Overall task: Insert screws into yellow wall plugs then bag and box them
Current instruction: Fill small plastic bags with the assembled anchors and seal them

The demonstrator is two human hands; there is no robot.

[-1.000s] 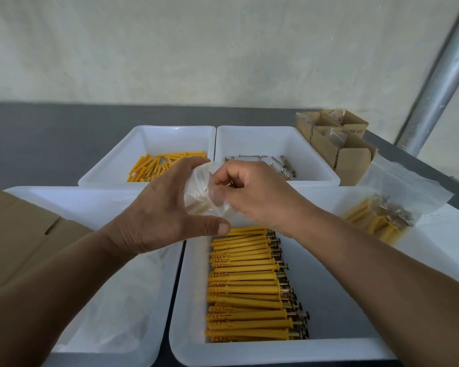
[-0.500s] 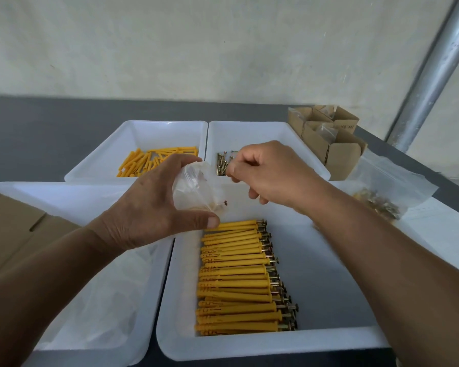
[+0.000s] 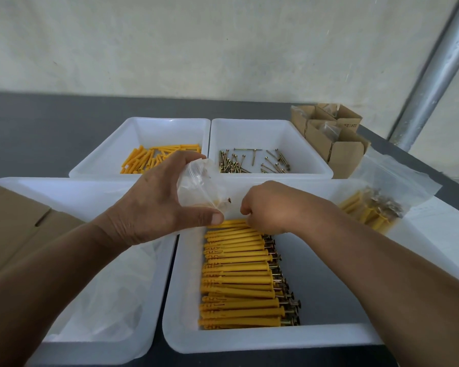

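Note:
My left hand [image 3: 159, 207] grips a small clear plastic bag [image 3: 200, 188] above the near bins, its mouth facing right. My right hand [image 3: 270, 207] reaches down, fingers curled on the far end of a row of yellow wall plugs with screws in them [image 3: 239, 276], which lies in the near right white bin [image 3: 249, 340]. What the fingers hold is hidden under the hand. Loose yellow plugs [image 3: 154, 160] fill the far left bin [image 3: 143, 128]. Loose screws [image 3: 249, 162] lie in the far right bin [image 3: 289, 133].
The near left bin [image 3: 96, 327] holds empty clear bags. A filled bag of plugs [image 3: 376, 207] lies at the right. Small open cardboard boxes [image 3: 331, 139] stand at the back right, a flat cardboard piece [image 3: 13, 223] at the left, a metal pole [image 3: 435, 70] beyond.
My right hand has left the bag's mouth and dropped to the far end of the plug row. My left hand has kept its grip on the bag.

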